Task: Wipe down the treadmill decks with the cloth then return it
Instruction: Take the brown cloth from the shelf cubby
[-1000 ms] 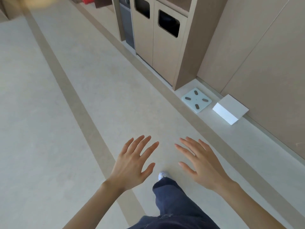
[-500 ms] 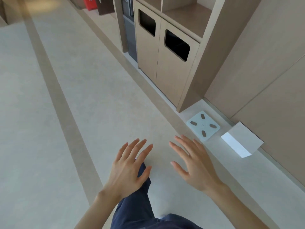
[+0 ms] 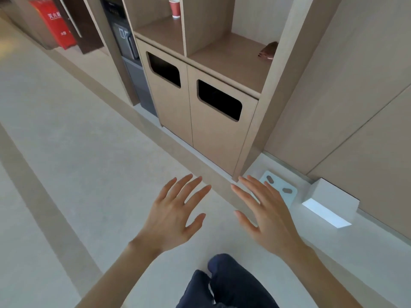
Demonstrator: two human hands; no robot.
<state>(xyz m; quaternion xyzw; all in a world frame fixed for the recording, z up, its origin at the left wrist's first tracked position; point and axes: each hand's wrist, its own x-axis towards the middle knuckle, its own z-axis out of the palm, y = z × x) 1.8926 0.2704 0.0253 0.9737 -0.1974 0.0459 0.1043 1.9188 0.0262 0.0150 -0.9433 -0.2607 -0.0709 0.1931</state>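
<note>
Pale floor (image 3: 89, 130) runs past a cabinet (image 3: 213, 138) whose right shelf (image 3: 233, 61) holds a brown cloth (image 3: 268, 51); a red box (image 3: 53, 25) far left reads "灭火". Above the floor, left hand (image 3: 173, 216) and right hand (image 3: 269, 214) hover spread, empty.

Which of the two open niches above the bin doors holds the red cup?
The left niche: the red cup stands at its back. The right niche holds a brown crumpled thing instead.

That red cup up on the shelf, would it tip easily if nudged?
The red cup looks like paper, so probably light and crushable. It stands upright on a narrower base, so a nudge might tip it. Its contents are not visible.
</note>
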